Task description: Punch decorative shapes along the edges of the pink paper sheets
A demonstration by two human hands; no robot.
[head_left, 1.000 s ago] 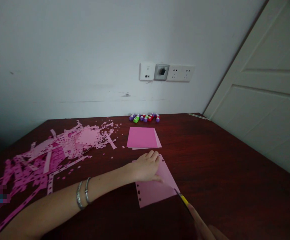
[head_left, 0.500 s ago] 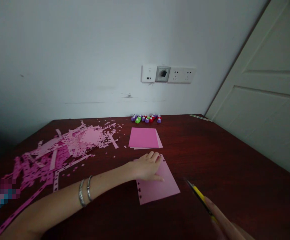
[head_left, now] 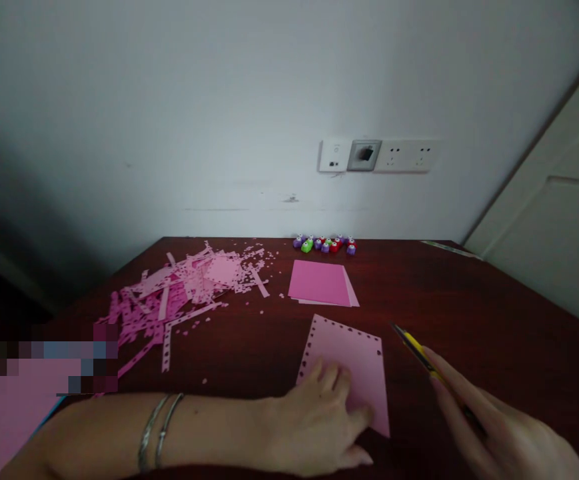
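Narrowly apart: cutter (head_left: pixel 413 343), paper edge (head_left: pixel 383 387)

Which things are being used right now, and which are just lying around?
In use:
- pink sheet with punched edges, under the left hand
- yellow cutter, held in the right hand

Lying about, untouched:
- pile of pink scraps
- stacked pink squares
- small coloured things by the wall

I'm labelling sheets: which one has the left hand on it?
The pale pink sheet with holes along two edges, beneath the left hand; the brighter pink sheet farther back shows no holes and lies untouched.
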